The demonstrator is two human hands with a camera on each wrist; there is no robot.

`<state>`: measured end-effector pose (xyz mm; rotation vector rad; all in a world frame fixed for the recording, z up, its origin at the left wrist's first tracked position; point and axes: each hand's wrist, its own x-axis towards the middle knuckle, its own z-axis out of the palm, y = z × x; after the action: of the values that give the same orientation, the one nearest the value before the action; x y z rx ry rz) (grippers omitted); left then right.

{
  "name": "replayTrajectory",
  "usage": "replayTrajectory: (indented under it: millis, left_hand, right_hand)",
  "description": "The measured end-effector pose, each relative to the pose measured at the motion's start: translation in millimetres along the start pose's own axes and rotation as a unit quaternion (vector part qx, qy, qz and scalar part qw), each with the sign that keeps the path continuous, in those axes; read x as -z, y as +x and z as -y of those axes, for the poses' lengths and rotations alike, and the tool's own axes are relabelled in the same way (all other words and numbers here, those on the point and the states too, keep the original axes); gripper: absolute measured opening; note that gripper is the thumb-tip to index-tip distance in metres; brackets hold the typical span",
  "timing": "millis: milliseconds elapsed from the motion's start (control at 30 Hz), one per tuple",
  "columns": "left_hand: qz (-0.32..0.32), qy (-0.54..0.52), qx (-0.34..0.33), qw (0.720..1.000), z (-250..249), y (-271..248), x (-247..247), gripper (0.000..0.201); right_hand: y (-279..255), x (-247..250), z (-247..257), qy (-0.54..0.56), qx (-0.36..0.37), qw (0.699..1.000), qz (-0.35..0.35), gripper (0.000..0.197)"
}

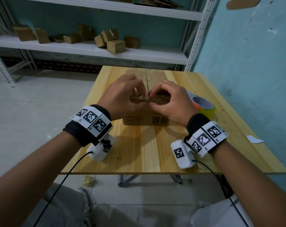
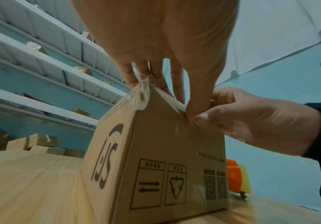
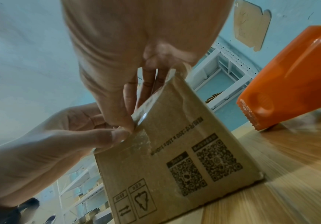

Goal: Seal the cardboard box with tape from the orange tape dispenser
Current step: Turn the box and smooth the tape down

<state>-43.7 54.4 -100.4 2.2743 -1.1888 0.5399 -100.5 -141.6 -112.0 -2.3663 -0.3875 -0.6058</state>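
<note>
Head view, centre of frame: cardboard box [image 1: 146, 119] stands on a pale wood-plank table [image 1: 139, 153], w/ printed arrow, recycling and QR marks on its near face. Left hand [image 1: 122, 97] and right hand [image 1: 170, 102] meet over the box's near top edge; fingers of both are curled, thumb and fingertips pinching the flap edges at the centre seam. Left wrist view, centre: left thumb and right thumb touch tip to tip at the top edge; crinkled clear tape remnant [image 2: 142, 94] clings to the box's upper left corner. Right wrist view: a clear tape strip [image 3: 141, 134] lies on the near face just below the thumbs.

Orange tape dispenser [image 1: 203, 106] sits on the table just beside the box, centre right of the head view, partly hidden behind the right hand; it carries a yellow-green roll. In the right wrist view it fills the upper right, base on the table.

Surface: long light-wood boards, grain running away from the camera; a small white paper scrap [image 1: 254, 139] lies near the table's right edge. Folding metal legs [image 1: 127, 179] show under the near edge.

Room: teal wall [image 1: 253, 46] w/ patches of missing paint, right; white metal shelving [image 1: 90, 49] across the top, holding approx. a dozen small cardboard boxes [image 1: 116, 45]; grey tiled floor [image 1: 32, 104], left. Both wrists wear black bands w/ white marker blocks and black cables.
</note>
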Motion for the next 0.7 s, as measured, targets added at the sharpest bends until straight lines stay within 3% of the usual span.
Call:
replayTrajectory:
  millis: [400,700]
  left_hand:
    - [0.038,0.04,-0.003,0.998,2,0,-3,0.046]
    - [0.044,-0.06,0.026,0.997,13,0,9,0.029]
  right_hand:
    - [1,1,1,-0.058,0.01,0.997,0.05,0.043]
    - [-1,10,-9,-0.021,0.009,1.0,0.013,0.036]
